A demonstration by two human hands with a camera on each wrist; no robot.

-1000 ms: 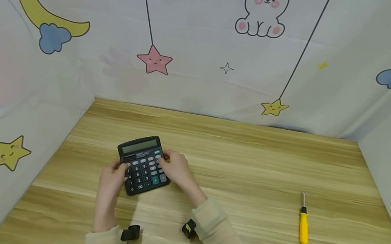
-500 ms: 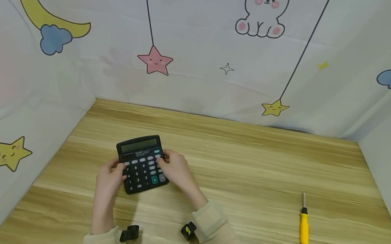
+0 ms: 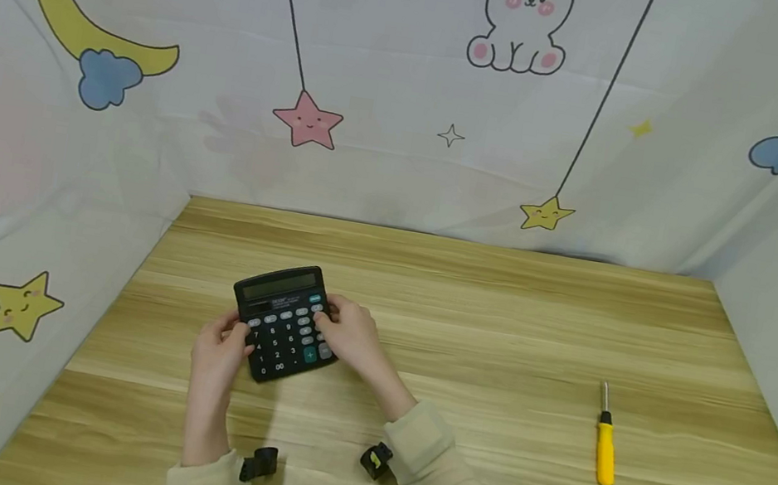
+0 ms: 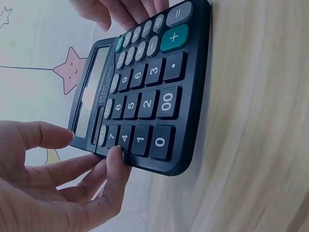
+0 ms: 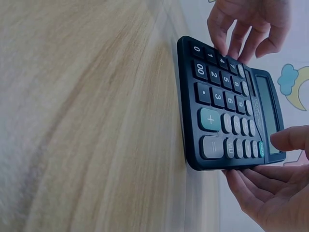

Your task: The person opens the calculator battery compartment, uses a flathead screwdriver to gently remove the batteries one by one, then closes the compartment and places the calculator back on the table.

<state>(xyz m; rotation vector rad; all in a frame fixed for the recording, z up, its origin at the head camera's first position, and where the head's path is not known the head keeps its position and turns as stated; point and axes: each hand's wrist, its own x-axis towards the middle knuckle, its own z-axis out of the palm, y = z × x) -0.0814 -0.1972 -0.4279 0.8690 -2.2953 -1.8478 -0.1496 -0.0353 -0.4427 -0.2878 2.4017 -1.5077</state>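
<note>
A black desk calculator [image 3: 284, 336] with dark number keys, grey function keys and a green plus key is held between both hands, left of the table's middle. My left hand [image 3: 220, 347] grips its left side; in the left wrist view a finger [image 4: 115, 159] of that hand lies over the edge by the 4 and 7 keys. On the opposite side my right hand [image 3: 351, 333] grips the calculator, its thumb [image 5: 289, 138] over the display's end in the right wrist view. The calculator's display end is tilted up from the table, and its underside is hidden.
A screwdriver [image 3: 606, 442] with a yellow handle lies on the wood-grain table [image 3: 497, 326] at the right. White cloth walls [image 3: 399, 177] with printed stars enclose the back and sides. Black wrist mounts [image 3: 259, 465] sit by both sleeves.
The calculator has shifted slightly away from the person, its near edge a little farther up the head view. Both hands keep their grip on it. The screwdriver stays in place.
</note>
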